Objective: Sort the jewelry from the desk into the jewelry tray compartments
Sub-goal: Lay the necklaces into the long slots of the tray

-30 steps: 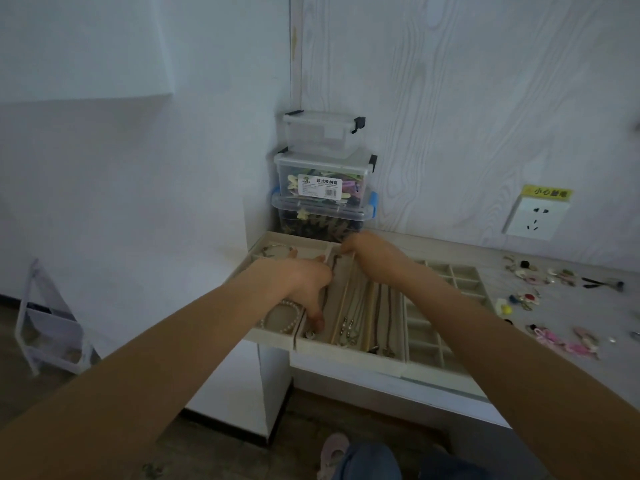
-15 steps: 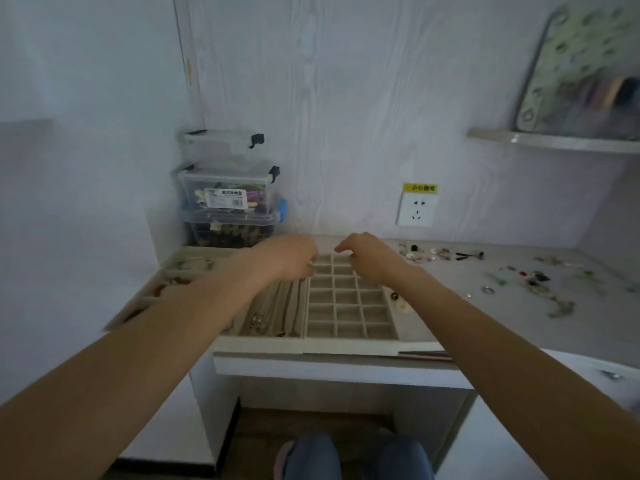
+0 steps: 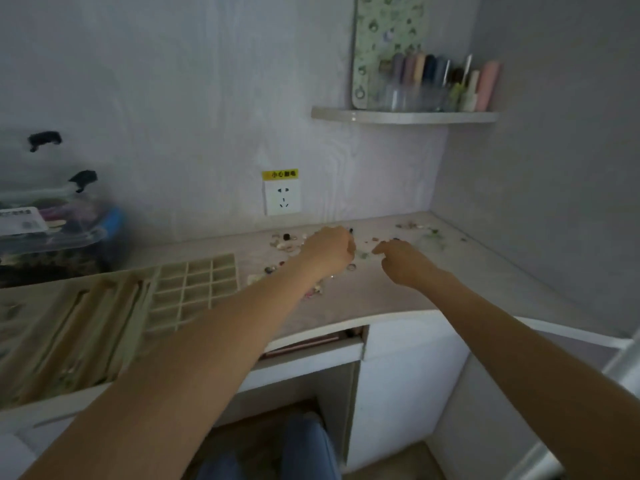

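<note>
The beige jewelry tray [image 3: 197, 285] lies at the left of the desk, with a grid of small compartments and long slots holding necklaces [image 3: 86, 327]. Small jewelry pieces [image 3: 285, 242] are scattered on the desk beside it, among them a ring [image 3: 351, 267] and pink pieces [image 3: 313, 292]. My left hand [image 3: 329, 249] hovers over this scatter with its fingers curled downward; whether they pinch anything is hidden. My right hand [image 3: 401, 261] is just to its right, its index finger stretched toward a small greenish piece [image 3: 363, 255].
More small pieces [image 3: 415, 226] lie at the far right of the desk near the corner wall. Stacked clear plastic boxes [image 3: 52, 230] stand behind the tray. A wall socket [image 3: 282, 200] sits above the desk, and a shelf [image 3: 405, 116] carries bottles.
Both hands have left the tray and moved right to the loose jewelry on the desk. My view has swung right with them, so the tray now sits at the left edge.
</note>
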`<state>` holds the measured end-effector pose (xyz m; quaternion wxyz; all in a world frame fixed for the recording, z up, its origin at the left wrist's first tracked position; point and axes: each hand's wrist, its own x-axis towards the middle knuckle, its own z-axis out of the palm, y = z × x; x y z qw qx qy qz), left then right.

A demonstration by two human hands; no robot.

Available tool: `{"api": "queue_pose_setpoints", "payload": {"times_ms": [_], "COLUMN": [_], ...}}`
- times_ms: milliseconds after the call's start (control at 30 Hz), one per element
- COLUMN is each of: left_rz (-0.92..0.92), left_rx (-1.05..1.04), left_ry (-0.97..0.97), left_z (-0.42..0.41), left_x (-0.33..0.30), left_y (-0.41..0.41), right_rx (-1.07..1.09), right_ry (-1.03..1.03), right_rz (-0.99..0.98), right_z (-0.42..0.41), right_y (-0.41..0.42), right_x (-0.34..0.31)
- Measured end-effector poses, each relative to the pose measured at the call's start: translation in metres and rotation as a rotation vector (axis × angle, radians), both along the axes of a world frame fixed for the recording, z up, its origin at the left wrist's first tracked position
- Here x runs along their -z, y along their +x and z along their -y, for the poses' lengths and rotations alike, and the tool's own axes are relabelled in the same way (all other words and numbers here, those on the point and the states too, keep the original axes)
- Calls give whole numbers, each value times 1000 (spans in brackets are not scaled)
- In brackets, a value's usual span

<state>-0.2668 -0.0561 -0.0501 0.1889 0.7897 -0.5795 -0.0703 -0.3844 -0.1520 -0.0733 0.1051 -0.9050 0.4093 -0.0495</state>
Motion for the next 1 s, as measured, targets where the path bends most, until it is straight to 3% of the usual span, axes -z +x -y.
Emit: {"api": "queue_pose_setpoints", "payload": {"times_ms": [133,267,400,600,700,833,1000], "left_rz": [-79,-45,-5,-87,-201,-472,-720], "left_rx": [119,156,152,158,100,41,-24], "left_ry": [62,111,143,136,1,-210,-314], "left_z": [55,89,107,114,109,88,45], "left_x": [17,36,48,47,43,26,-3], "left_y": [-35,-57,-63,-58,-49,-33,-4], "right_rx": [66,95,129,153,166,147,81], "right_ry": [16,16,0,48,171,609,845], "right_rz": [-46,-65,4,24,293,885,1179], "right_z": [41,66,84,92,88,68,35], "right_y": [-35,-53,-53,-47,-51,-55,-39], "right_x": [13,25,34,36,28,11,-17]}}
